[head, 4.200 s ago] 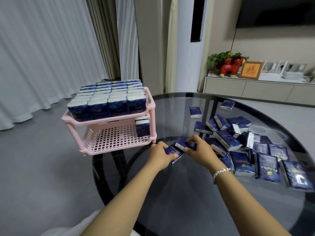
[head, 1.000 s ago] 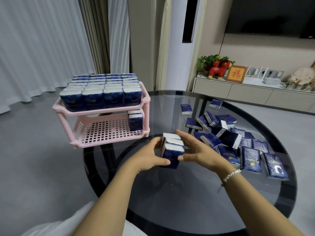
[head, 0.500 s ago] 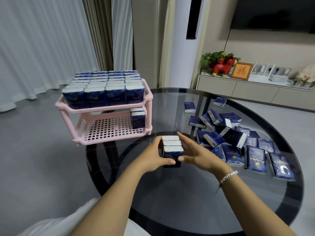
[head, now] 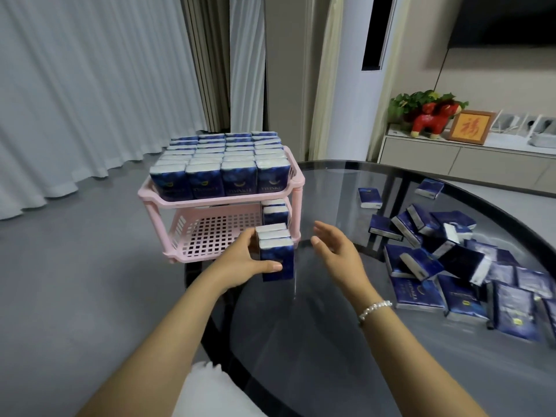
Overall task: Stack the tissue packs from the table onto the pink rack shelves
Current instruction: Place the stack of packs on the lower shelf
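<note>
A: Status of hands?

B: Left hand (head: pixel 240 263) grips a bundle of three tissue packs (head: pixel 275 251), thumb across the near face, fingers (head: pixel 246 237) curled round the far side. Bundle is held upright at frame centre, just in front of the pink rack (head: pixel 221 200), level with its lower shelf (head: pixel 210 233). Right hand (head: pixel 337 251) is empty, fingers spread and relaxed, apart from the bundle.

A: Handling?

B: Judged light and soft, film-wrapped, likely slippery. Three loose packs could fan apart; squeeze across the broad faces, front and back, and keep them pressed together while sliding in.

A: Counts?

B: Top shelf (head: pixel 222 164): four columns across, full; about seven rows, far rows hard to separate. Lower shelf: a short row of packs (head: pixel 275 213) at its right end, two visible, possibly more behind. Loose pile (head: pixel 451 260) on the glass counter (head: pixel 331 356), right of frame: roughly twenty, overlapping, exact count not possible.
</note>
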